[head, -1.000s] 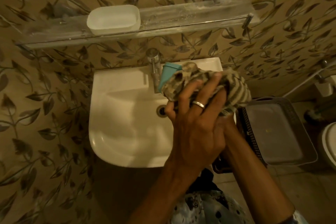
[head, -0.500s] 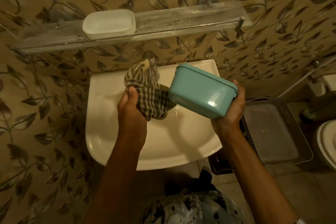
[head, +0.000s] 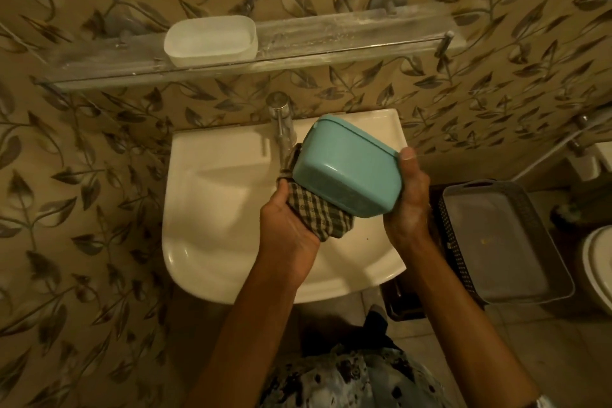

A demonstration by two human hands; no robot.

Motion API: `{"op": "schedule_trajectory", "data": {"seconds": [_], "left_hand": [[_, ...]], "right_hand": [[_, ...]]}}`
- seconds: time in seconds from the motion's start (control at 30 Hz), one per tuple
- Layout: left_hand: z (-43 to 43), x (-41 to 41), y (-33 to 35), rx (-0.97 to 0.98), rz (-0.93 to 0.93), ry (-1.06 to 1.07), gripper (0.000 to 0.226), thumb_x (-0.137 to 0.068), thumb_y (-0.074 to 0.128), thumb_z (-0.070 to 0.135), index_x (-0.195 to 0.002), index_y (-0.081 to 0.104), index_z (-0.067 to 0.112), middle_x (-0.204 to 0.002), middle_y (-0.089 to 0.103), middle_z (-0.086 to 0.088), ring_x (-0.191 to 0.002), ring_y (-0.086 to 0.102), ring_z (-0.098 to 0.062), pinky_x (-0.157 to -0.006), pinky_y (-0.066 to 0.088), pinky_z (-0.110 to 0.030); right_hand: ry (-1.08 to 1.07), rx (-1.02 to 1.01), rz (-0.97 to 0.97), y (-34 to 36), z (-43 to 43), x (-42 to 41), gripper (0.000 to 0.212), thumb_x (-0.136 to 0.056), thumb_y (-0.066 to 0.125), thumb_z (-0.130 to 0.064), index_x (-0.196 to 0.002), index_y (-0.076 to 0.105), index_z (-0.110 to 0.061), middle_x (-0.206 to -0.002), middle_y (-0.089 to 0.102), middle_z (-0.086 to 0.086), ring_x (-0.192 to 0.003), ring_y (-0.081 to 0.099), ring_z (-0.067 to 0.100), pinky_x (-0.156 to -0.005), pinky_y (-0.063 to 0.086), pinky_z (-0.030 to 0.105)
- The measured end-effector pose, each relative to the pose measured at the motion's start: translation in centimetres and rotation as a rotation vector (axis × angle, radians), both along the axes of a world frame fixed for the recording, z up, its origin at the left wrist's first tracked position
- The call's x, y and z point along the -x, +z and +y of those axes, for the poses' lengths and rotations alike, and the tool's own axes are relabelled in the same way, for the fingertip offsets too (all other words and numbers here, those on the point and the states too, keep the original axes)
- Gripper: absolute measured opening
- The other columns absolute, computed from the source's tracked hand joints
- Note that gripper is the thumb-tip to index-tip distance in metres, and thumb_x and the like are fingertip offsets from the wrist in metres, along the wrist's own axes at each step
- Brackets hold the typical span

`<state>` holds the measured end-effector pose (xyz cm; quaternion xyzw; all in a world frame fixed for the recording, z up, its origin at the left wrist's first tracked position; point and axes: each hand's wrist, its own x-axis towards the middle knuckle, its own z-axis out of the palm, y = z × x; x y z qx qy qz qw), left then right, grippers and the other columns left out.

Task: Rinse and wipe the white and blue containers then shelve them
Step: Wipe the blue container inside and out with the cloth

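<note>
Right hand [head: 409,199] grips blue container [head: 347,172]; left hand [head: 288,228] presses checked cloth [head: 318,215] beneath.

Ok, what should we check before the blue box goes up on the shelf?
1. Grip on the blue box: the right hand grips its end. Ok.
2. Wiping: the left hand holds the checked cloth against the box. Ok.
3. Box dry all over: cannot tell.
4. Room on the shelf: bare space beside the white box. Ok.
5. Tap off: no stream seen. Ok.
</note>
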<state>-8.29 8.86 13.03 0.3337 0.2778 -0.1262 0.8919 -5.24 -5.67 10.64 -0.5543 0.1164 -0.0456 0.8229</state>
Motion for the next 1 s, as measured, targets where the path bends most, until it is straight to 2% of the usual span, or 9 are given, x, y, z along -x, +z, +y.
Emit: {"op": "schedule_trajectory", "data": {"seconds": [0.1, 0.17, 0.27, 0.37, 0.47, 0.8, 0.9, 0.97, 1.0], "left_hand": [[0.5, -0.7, 0.6, -0.044, -0.011, 0.078, 0.042, -0.102, 0.026, 0.034, -0.127, 0.055, 0.018, -0.133, 0.057, -0.014, -0.122, 0.053, -0.033, -0.106, 0.037, -0.056], [0.6, -0.9, 1.0, -0.151, -0.039, 0.113, 0.034, -0.101, 0.031, 0.031, -0.122, 0.056, 0.019, -0.133, 0.057, -0.013, -0.119, 0.056, -0.030, -0.106, 0.038, -0.053], [0.2, -0.7, 1.3, -0.447, -0.179, 0.106, 0.026, -0.100, 0.039, 0.024, -0.113, 0.062, 0.025, -0.120, 0.065, -0.006, -0.114, 0.060, -0.024, -0.103, 0.043, -0.054], [-0.3, -0.4, 1.7, -0.703, -0.357, 0.030, 0.030, -0.097, 0.043, 0.026, -0.091, 0.069, 0.041, -0.096, 0.071, 0.013, -0.098, 0.064, -0.011, -0.096, 0.049, -0.051], [-0.4, -0.2, 2.2, -0.770, -0.451, -0.027, 0.029, -0.090, 0.043, 0.032, -0.088, 0.068, 0.048, -0.091, 0.070, 0.017, -0.095, 0.063, -0.008, -0.092, 0.050, -0.046], [2.3, -2.2, 4.8, -1.015, -0.578, 0.120, 0.022, -0.093, 0.043, 0.033, -0.083, 0.062, 0.037, -0.082, 0.064, 0.015, -0.084, 0.061, -0.006, -0.075, 0.053, -0.034], [2.2, -1.6, 5.7, -1.194, -0.706, 0.112, 0.020, -0.096, 0.042, 0.028, -0.080, 0.052, 0.034, -0.071, 0.054, 0.018, -0.067, 0.053, 0.001, -0.059, 0.045, -0.016], [0.8, -0.7, 5.6, -1.365, -0.746, 0.034, 0.013, -0.095, 0.043, 0.030, -0.087, 0.051, 0.037, -0.085, 0.052, 0.022, -0.078, 0.056, 0.001, -0.068, 0.046, -0.015], [-0.2, 0.0, 5.4, -1.459, -0.753, -0.024, 0.014, -0.094, 0.043, 0.031, -0.101, 0.053, 0.038, -0.103, 0.051, 0.025, -0.098, 0.057, -0.005, -0.081, 0.050, -0.027]], "right_hand": [[0.000, 0.272, -0.116, -1.2, -1.1, -0.2, 0.019, -0.087, 0.054, -0.034, -0.073, 0.066, -0.030, -0.075, 0.064, -0.014, -0.073, 0.057, 0.004, -0.066, 0.046, 0.021], [0.058, 0.350, -0.172, -1.7, -1.5, -0.4, 0.029, -0.091, 0.048, -0.009, -0.084, 0.064, -0.031, -0.081, 0.066, -0.018, -0.078, 0.058, -0.002, -0.069, 0.046, 0.014], [0.138, 0.358, -0.199, -1.7, -1.2, -0.8, 0.040, -0.082, 0.036, 0.013, -0.090, 0.063, -0.016, -0.083, 0.066, -0.013, -0.079, 0.059, 0.005, -0.070, 0.047, 0.019], [0.109, 0.085, -0.144, -0.8, 0.2, -0.7, 0.028, -0.082, 0.038, -0.010, -0.084, 0.065, -0.013, -0.082, 0.063, 0.004, -0.082, 0.054, 0.020, -0.071, 0.043, 0.029], [-0.071, -0.193, -0.027, -0.1, 1.1, -0.6, 0.036, -0.089, 0.039, -0.038, -0.077, 0.069, -0.021, -0.076, 0.069, -0.003, -0.079, 0.063, 0.015, -0.073, 0.050, 0.028], [-0.222, -0.033, 0.086, 2.1, 1.4, -1.8, 0.035, -0.078, 0.049, -0.049, -0.060, 0.054, -0.020, -0.056, 0.059, -0.004, -0.056, 0.061, 0.014, -0.055, 0.048, 0.028], [-0.228, 0.035, 0.073, 2.2, 1.1, -1.8, 0.041, -0.080, 0.047, -0.049, -0.047, 0.053, -0.026, -0.050, 0.055, -0.006, -0.052, 0.058, 0.011, -0.052, 0.046, 0.027], [-0.219, 0.071, 0.048, 2.1, 1.9, -1.7, 0.047, -0.085, 0.045, -0.046, -0.043, 0.053, -0.028, -0.046, 0.054, -0.008, -0.048, 0.057, 0.006, -0.051, 0.043, 0.026], [-0.226, 0.058, 0.047, 2.3, 2.5, -1.7, 0.048, -0.089, 0.045, -0.042, -0.044, 0.054, -0.028, -0.045, 0.054, -0.008, -0.046, 0.056, 0.005, -0.051, 0.043, 0.026]]}}
